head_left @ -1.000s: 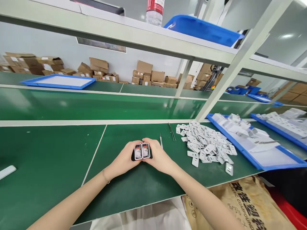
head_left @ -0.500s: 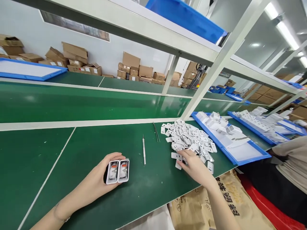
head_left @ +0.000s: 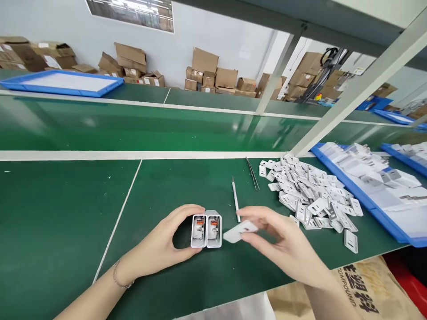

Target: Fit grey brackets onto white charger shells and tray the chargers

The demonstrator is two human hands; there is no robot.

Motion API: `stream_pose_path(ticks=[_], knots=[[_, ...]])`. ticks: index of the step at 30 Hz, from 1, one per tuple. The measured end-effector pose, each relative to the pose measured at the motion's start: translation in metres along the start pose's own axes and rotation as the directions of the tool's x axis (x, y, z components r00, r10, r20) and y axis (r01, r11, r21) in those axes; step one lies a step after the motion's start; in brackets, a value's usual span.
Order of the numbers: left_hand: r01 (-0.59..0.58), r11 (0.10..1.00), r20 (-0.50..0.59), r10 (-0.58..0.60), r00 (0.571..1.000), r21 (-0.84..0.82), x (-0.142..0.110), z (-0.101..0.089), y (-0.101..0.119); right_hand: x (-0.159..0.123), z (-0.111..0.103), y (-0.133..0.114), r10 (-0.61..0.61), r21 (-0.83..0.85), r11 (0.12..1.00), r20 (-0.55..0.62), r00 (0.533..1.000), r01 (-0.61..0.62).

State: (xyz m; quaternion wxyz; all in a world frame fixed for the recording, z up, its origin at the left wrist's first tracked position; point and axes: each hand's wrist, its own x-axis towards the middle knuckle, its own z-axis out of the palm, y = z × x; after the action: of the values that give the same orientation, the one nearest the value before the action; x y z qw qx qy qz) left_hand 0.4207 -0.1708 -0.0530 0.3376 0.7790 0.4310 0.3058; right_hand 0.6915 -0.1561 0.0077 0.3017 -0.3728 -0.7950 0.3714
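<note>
My left hand grips a small white two-part plastic housing from its left side. Its two open compartments face me, with orange and metal parts inside each. Between the thumb and fingers of my right hand is a flat white cover plate with slots, tilted just right of the housing and apart from it. A white pen-like tool lies on the green bench behind my right fingertips. Farther back rests a pair of tweezers. To the right spreads a heap of similar white plates.
Right of the heap, a blue-rimmed tray holds white housings. Another blue-rimmed tray lies on the far bench at left. A pale shelf post rises behind the heap. A brown paper sack sits below the front edge.
My right hand has left the heap with a cover plate and brought it beside the housing in my left hand. The view has shifted right.
</note>
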Motion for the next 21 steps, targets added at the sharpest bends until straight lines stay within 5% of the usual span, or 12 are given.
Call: stream_pose_path(ticks=[5,10,15,21], knots=[[-0.008,1.0,-0.01,0.008,1.0,0.003,-0.001,0.003,-0.006,0.037,0.034,-0.012,-0.09,-0.05,0.994,0.175,0.98,0.1],[-0.016,0.999,-0.045,0.017,0.999,0.029,-0.001,0.003,-0.008,0.043,0.048,-0.015,-0.07,-0.214,0.968,0.267,0.961,0.13],[-0.02,0.999,-0.059,0.021,0.998,0.03,0.0,0.003,-0.009,0.036,0.059,-0.019,-0.16,-0.513,0.831,0.153,0.975,0.217],[-0.037,0.998,-0.057,0.039,0.998,0.044,0.001,0.003,-0.01,0.026,0.072,-0.009,-0.221,-0.513,0.836,0.008,0.975,0.194]])
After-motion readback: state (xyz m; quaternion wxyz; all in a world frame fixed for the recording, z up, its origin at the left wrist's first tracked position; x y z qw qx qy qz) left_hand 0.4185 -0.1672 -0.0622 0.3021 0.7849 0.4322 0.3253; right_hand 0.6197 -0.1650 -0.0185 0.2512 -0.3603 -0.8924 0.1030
